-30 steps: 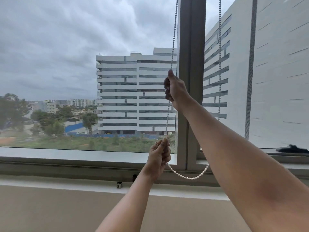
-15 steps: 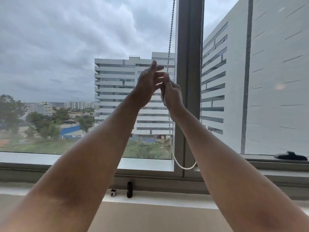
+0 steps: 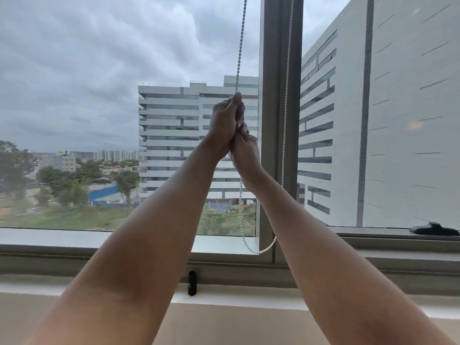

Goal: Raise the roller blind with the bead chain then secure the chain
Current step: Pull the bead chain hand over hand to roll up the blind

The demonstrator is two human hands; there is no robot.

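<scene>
Gripping the bead chain [image 3: 239,53], left hand [image 3: 224,125] stacked on right hand [image 3: 246,151]; chain's top cropped

You are in an upper-floor room; office or flat, you cannot tell. A grey mullion [image 3: 281,120] splits a wide window [image 3: 74,70]. Left of it you look level at a block [image 3: 186,135] and down on trees [image 3: 62,185]. Right of it a pale facade [image 3: 398,120] fills the glass. A blind chain [image 3: 240,46] hangs just left of the mullion, and a white sill [image 3: 224,298] runs below.
</scene>
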